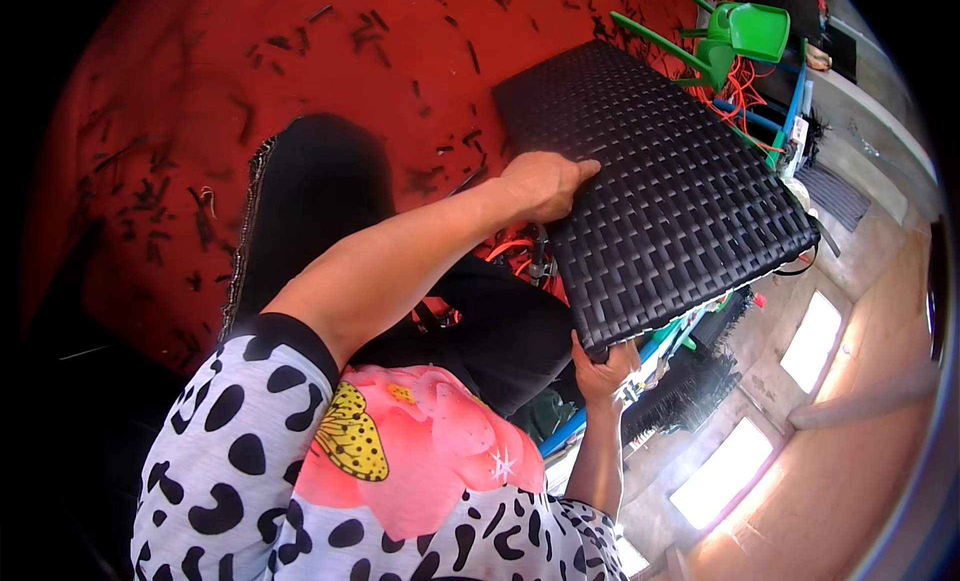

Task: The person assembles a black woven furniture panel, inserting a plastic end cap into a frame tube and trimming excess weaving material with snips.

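Observation:
A black woven wicker panel [670, 181] lies slanted in front of me, its nearest corner toward my body. My left hand [545, 184] is closed at the panel's left edge, one finger stretched over the weave; its other fingers are curled and partly hidden. At the near corner, my right hand [607, 369] grips the panel from below, the thumb up along the edge and most fingers out of sight underneath. A dark loose strand [800, 263] hangs at the panel's right corner.
Many short black strip offcuts lie scattered on the red floor [420, 41]. A green plastic chair [755, 33], orange cords [740, 89] and blue bars [790, 111] stand beyond the panel. Black bristly strands [690, 391] hang right of my right hand. My dark-clad knee [335, 161] rises at left.

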Available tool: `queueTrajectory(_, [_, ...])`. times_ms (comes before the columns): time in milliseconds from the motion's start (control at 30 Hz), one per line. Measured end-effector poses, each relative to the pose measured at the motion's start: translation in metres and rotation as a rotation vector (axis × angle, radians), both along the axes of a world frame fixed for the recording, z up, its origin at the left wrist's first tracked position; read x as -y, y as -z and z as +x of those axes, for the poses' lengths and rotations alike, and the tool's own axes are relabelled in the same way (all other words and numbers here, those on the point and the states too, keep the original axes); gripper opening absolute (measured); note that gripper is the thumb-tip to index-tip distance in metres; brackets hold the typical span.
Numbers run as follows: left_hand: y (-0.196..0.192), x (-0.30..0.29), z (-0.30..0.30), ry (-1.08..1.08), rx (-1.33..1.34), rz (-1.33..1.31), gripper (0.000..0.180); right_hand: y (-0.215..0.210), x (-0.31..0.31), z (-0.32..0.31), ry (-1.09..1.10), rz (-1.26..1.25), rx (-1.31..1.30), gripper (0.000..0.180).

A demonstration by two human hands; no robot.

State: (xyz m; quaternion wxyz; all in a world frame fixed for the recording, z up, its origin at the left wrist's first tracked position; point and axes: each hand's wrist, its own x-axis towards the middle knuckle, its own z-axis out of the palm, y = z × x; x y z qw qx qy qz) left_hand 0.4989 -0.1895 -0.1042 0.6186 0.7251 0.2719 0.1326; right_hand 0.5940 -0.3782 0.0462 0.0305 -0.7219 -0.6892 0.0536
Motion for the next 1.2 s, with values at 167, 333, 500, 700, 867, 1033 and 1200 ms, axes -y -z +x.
queueTrajectory(167, [-0.001,0.006,0.005,-0.413,0.206,-0.008,0.055,0.001,0.001,0.003,0.031,0.013,-0.003,0.034])
queueTrajectory(333, [-0.004,0.008,0.006,-0.018,0.223,-0.009,0.083,0.002,-0.002,0.005,0.000,0.016,0.011,0.032])
queueTrajectory(500, [-0.007,0.008,0.002,0.011,0.199,-0.009,0.088,0.002,-0.003,0.004,0.016,0.013,-0.002,0.033])
queueTrajectory(700, [-0.006,0.010,0.000,0.003,0.198,0.001,0.087,0.004,-0.003,0.007,0.007,0.036,0.013,0.033])
queueTrajectory(867, [-0.004,0.012,-0.001,0.010,0.190,0.037,0.084,0.004,-0.005,0.010,-0.025,0.048,0.038,0.033])
queueTrajectory(1033, [-0.006,0.010,-0.005,0.043,0.144,0.026,0.082,0.006,-0.007,0.008,-0.023,0.040,0.034,0.035])
queueTrajectory(1200, [-0.004,0.003,-0.006,0.045,0.140,0.055,0.084,0.009,-0.009,0.006,-0.054,0.060,0.011,0.034])
